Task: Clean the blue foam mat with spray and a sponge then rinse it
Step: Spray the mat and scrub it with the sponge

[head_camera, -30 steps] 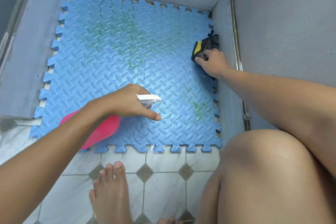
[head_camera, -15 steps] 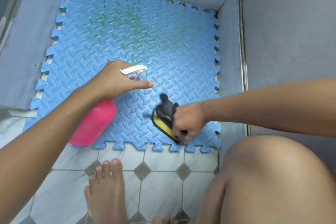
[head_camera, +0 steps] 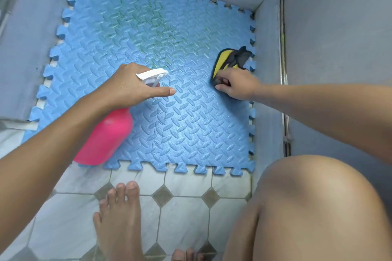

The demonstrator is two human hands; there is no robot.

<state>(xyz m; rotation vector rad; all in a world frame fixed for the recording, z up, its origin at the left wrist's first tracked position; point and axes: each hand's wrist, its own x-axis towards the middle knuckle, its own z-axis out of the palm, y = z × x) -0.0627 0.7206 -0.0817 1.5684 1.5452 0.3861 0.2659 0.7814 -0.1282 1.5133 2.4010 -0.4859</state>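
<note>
The blue foam mat [head_camera: 191, 125] lies flat in a grey-walled floor recess, with green streaks across its far half. My left hand [head_camera: 129, 87] grips the neck of a pink spray bottle [head_camera: 106, 140] with a white trigger head [head_camera: 152, 75], forefinger stretched out, over the mat's near-left part. My right hand [head_camera: 237, 86] presses a yellow and black sponge [head_camera: 229, 60] onto the mat near its right edge. The bottle's lower body hangs over the mat's front-left corner.
Grey walls [head_camera: 331, 34] enclose the mat on the left, back and right, with a pipe [head_camera: 283, 65] running down the right wall. White tiles with dark diamonds [head_camera: 184, 201] lie in front. My bare foot [head_camera: 118, 218] and right knee [head_camera: 307, 207] are near.
My right hand has carried the sponge from the mat's near edge back up to its right side. My left hand and the bottle have stayed roughly in place over the mat.
</note>
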